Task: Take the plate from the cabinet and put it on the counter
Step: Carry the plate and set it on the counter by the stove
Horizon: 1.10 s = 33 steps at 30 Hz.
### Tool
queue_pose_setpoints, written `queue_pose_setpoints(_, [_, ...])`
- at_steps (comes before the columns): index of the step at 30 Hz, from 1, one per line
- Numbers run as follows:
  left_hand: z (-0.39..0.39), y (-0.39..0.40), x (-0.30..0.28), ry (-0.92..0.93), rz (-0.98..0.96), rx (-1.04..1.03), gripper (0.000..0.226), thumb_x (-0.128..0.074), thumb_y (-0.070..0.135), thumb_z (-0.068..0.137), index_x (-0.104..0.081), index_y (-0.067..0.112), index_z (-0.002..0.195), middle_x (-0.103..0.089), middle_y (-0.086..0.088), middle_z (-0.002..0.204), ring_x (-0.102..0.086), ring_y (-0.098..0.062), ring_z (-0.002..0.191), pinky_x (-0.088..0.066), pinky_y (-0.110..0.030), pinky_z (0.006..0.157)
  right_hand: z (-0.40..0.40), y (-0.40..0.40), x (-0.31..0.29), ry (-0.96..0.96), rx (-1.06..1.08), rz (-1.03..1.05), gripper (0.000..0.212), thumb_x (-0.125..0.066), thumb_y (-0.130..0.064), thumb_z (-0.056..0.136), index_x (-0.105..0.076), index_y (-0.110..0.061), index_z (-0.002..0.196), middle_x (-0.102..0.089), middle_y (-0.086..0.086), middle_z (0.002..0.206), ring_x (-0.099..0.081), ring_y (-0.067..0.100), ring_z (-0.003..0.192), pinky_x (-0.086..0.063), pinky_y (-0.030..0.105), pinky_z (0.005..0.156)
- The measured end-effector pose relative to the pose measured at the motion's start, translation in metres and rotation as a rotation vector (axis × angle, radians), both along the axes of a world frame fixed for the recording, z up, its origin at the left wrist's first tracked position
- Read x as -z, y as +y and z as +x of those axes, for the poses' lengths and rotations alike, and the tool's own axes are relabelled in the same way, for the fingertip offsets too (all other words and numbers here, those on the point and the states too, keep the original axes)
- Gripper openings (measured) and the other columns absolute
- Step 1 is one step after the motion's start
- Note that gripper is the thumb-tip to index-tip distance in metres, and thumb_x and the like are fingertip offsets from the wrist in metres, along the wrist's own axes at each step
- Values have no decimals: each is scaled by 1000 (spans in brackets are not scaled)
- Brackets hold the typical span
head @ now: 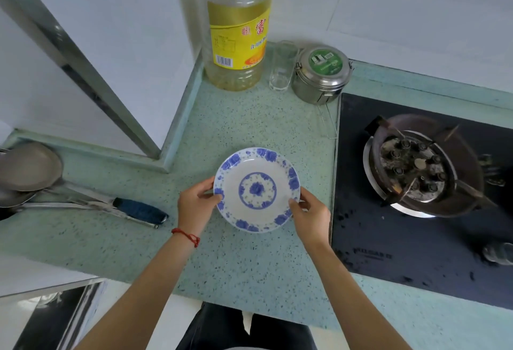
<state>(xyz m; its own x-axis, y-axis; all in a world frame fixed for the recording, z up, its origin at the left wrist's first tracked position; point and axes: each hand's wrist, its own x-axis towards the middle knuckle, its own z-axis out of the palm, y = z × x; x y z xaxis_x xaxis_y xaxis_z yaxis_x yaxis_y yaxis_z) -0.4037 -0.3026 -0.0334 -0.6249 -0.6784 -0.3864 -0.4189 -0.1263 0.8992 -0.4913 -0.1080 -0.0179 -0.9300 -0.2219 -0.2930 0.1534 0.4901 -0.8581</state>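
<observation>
A white plate (256, 174) with blue flower patterns on its rim and centre is over the speckled green counter (244, 260), level and facing up. My left hand (194, 203) grips its left rim, thumb on top. The right rim is held by my right hand (311, 215), also with the thumb on the edge. Whether the plate rests on the counter or hangs just above it I cannot tell. The cabinet is not in view.
A big oil bottle (238, 30), a clear glass (281, 67) and a steel tin (320, 74) stand at the back. A black gas hob (388, 238) with a burner (416, 166) lies right. Metal ladles (30, 166) and a dark-handled utensil (138, 209) lie left.
</observation>
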Motion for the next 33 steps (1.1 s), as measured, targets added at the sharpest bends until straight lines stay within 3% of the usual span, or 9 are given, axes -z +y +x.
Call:
queue_pose_setpoints(9, [-19, -11, 5, -4, 39, -35, 44, -62, -13, 71, -65, 9, 108, -68, -6, 102, -67, -29, 91, -55, -53, 81, -21, -14, 9, -5, -13, 21, 28, -53, -8, 88, -63, -20, 112, -67, 1, 83, -60, 6, 70, -44, 6, 53])
queue_pose_setpoints(11, [-23, -14, 6, -13, 39, -41, 44, -63, -12, 71, -65, 9, 109, -68, -7, 101, -67, -28, 91, -55, -53, 81, -25, -17, 12, -4, -6, 33, 28, -54, -9, 88, -63, -20, 113, -67, 4, 88, -61, 14, 75, -45, 13, 58])
queue_pose_setpoints(16, [-31, -19, 6, -24, 24, -40, 43, -63, -11, 71, -65, 10, 109, -68, -5, 99, -66, -28, 92, -55, -51, 81, -34, -25, 12, -7, 9, 42, 30, -55, -9, 88, -61, -17, 116, -63, 3, 94, -60, 16, 81, -53, 28, 72])
queue_pose_setpoints(21, [-38, -24, 5, -15, 17, -50, 44, -62, -11, 73, -64, 12, 110, -67, -5, 99, -66, -29, 91, -56, -48, 80, -43, -32, 13, 3, -16, 54, 30, -54, -9, 89, -60, -17, 117, -62, 2, 96, -60, 14, 80, -48, 18, 64])
queue_pose_setpoints(24, [-41, -26, 5, 3, 56, -62, 47, -61, -12, 74, -61, 16, 111, -67, -9, 103, -66, -30, 90, -60, -37, 69, -47, -36, 13, 10, -19, 72, 28, -54, -10, 89, -60, -15, 116, -61, 2, 95, -60, 16, 82, -52, 27, 69])
queue_pose_setpoints(28, [-40, -26, 7, 2, 33, -54, 42, -62, -10, 74, -63, 8, 112, -68, -16, 107, -66, -30, 92, -56, -52, 80, -48, -38, 12, 34, -30, 81, 25, -51, -8, 90, -62, -15, 112, -60, 1, 90, -57, 12, 77, -46, 21, 64])
queue_pose_setpoints(33, [-37, -26, 7, 14, 5, -24, 40, -62, -8, 74, -65, 13, 109, -70, -14, 102, -67, -30, 92, -54, -55, 81, -45, -39, 13, 44, -32, 65, 25, -49, -7, 90, -62, -16, 109, -60, 0, 87, -55, 4, 74, -47, 24, 66])
